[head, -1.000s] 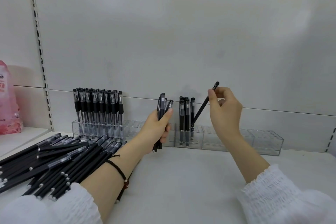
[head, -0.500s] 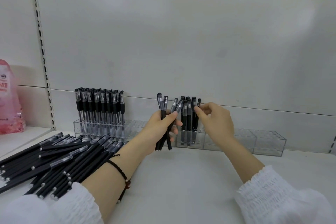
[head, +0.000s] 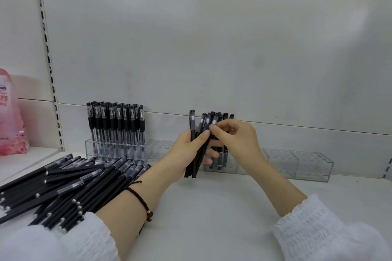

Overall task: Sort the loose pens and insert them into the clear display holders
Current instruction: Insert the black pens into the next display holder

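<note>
Holding a bundle of pens [head: 196, 150] upright as ready stock, the left hand [head: 186, 152] stays closed while the right hand [head: 235, 140] pinches one cap at its 9 o'clock, to feed the holder [head: 297, 165].

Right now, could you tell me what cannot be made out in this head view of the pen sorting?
- Slots behind the hands in the right holder: hidden by the left hand and right hand.
- Whether the right hand has pinched one pen of the held bundle: fingers overlap there.
- Loose pen pile: cut off by the left edge, covered by a sleeve.
- Pink bag label: blurred, cropped.
</note>
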